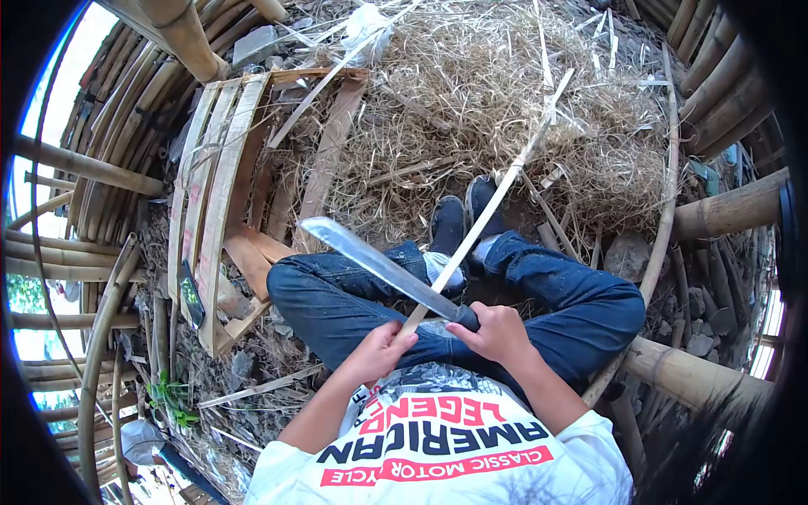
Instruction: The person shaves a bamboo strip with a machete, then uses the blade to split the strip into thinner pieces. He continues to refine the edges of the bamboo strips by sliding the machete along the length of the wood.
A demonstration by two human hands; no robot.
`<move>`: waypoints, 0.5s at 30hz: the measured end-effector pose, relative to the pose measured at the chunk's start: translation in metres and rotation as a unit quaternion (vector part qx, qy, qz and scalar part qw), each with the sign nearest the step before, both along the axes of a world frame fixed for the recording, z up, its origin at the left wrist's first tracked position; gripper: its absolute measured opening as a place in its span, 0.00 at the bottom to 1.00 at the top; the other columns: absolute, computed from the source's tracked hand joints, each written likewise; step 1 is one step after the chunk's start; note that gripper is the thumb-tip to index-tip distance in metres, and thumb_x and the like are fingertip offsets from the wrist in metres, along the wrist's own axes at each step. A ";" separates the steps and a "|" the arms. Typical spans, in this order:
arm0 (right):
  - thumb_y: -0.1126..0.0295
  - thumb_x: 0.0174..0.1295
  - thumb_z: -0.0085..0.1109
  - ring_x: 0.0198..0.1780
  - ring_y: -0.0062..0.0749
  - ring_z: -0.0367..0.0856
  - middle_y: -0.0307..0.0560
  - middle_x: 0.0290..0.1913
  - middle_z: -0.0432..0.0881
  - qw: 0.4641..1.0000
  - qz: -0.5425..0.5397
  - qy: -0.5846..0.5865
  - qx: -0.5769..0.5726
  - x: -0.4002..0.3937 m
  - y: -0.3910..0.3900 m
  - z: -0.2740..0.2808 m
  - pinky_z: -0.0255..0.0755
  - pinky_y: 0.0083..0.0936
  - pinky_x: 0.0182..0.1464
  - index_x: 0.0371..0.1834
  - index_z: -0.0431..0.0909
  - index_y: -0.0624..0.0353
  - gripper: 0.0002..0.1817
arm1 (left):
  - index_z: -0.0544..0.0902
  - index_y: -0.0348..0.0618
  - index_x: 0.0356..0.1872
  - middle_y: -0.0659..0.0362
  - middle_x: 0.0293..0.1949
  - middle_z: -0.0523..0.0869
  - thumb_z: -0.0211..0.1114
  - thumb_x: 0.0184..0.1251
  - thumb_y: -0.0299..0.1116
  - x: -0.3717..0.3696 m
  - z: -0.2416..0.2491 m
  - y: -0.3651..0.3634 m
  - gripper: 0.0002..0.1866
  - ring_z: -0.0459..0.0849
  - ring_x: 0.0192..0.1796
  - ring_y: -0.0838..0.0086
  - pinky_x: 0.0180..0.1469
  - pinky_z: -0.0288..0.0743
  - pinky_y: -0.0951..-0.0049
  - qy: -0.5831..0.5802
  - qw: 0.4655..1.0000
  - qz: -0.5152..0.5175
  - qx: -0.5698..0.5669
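A long pale bamboo strip [497, 202] runs from my lap up past my shoes to the shavings. Its near end is pinched in my left hand [375, 353]. My right hand [497, 332] is wrapped round the dark handle of a machete [379, 266]. The blade points up and to the left, its tip beyond my left-side knee, and crosses over the strip close to my hands. Whether the edge touches the strip, I cannot tell.
A wooden slatted crate [220, 185] stands at the left. Curly shavings [471, 93] cover the ground ahead. Bamboo poles [732, 206] frame both sides. A white plastic bag [367, 32] lies at the top, and a dark phone-like object [191, 293] rests by the crate.
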State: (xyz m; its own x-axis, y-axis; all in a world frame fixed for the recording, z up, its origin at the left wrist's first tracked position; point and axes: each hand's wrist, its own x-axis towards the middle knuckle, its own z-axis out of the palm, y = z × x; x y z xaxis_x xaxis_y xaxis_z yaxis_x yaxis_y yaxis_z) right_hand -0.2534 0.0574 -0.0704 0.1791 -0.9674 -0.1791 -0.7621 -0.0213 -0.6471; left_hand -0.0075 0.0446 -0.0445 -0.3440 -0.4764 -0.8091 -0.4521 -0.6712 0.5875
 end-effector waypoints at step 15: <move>0.34 0.53 0.62 0.21 0.51 0.81 0.53 0.16 0.78 0.997 0.063 0.050 -0.018 -0.004 -0.010 -0.019 0.74 0.42 0.26 0.16 0.75 0.57 0.33 | 0.73 0.31 0.41 0.39 0.28 0.80 0.61 0.72 0.41 -0.019 -0.023 0.027 0.18 0.79 0.31 0.52 0.34 0.72 0.60 -0.064 0.972 -0.050 -0.222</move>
State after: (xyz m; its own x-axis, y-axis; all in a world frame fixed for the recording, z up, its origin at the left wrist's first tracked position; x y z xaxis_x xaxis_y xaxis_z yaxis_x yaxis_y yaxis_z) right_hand -0.2578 0.0471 -0.0899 0.2833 -0.9443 -0.1672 -0.8122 -0.1436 -0.5655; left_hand -0.0262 0.0717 -0.0673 -0.3179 -0.7576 -0.5701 -0.5903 -0.3124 0.7443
